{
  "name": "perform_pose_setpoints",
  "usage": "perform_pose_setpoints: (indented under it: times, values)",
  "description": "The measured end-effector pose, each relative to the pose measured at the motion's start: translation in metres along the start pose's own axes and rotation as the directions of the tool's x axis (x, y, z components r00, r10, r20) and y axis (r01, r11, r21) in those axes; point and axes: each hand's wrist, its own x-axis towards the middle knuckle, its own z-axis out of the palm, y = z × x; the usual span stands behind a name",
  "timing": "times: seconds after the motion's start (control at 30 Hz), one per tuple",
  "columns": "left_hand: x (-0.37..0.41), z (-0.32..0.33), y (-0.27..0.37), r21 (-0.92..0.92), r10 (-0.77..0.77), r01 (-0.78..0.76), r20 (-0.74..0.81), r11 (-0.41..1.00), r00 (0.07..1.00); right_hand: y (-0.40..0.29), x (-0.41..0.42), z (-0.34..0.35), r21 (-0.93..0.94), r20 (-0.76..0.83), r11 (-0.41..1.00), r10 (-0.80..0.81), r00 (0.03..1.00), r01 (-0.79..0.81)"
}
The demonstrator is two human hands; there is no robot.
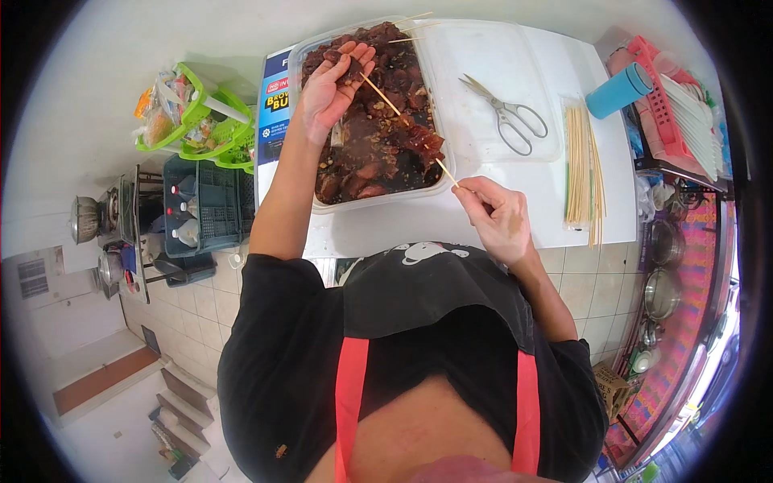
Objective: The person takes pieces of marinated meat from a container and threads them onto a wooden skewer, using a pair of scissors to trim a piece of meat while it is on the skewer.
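Observation:
My right hand (502, 216) pinches the near end of a bamboo skewer (450, 173). Several pieces of dark marinated meat (424, 143) are threaded along the skewer's lower half. Its bare upper part slants up to my left hand (329, 93), palm up, which holds a piece of meat (351, 71) at the skewer's tip. Both hands are over or beside a clear plastic tub (377, 202) of marinated meat (362, 166) in dark liquid. A few skewers (413, 27) stick out over the tub's far right corner.
Metal scissors (508, 116) lie partly opened on a clear plastic lid (540, 151) to the right. Beyond them are a bundle of bamboo skewers (581, 175) and a blue tumbler (619, 90). A pink basket (661, 105) stands at the right, a green rack (205, 121) at the left.

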Motion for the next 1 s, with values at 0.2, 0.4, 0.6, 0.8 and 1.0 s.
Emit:
perform_pose_setpoints:
  times: [0.2,0.4,0.6,0.8,1.0]
  values:
    - [-0.007,0.006,0.004,0.048,-0.030,0.028,0.026,0.998,0.999,0.004,0.005,-0.005,-0.012,0.032,1.000,0.021,0.999,-0.020]
    - [-0.007,-0.005,0.009,0.186,-0.034,0.018,0.088,0.982,0.996,0.007,0.006,-0.011,-0.031,0.029,0.998,-0.052,0.998,0.053]
    - [-0.011,-0.003,0.008,0.256,-0.067,0.027,0.147,0.966,0.987,0.019,0.015,-0.022,-0.077,0.047,0.993,-0.088,0.995,0.092]
    - [-0.013,-0.003,0.006,0.276,-0.095,0.058,0.125,0.959,0.988,0.018,0.025,-0.030,-0.098,0.076,0.990,-0.097,0.992,0.104]
    - [-0.011,-0.003,0.004,0.189,-0.089,0.064,0.127,0.980,0.988,0.019,0.033,-0.029,-0.103,0.083,0.985,-0.133,0.988,0.141]
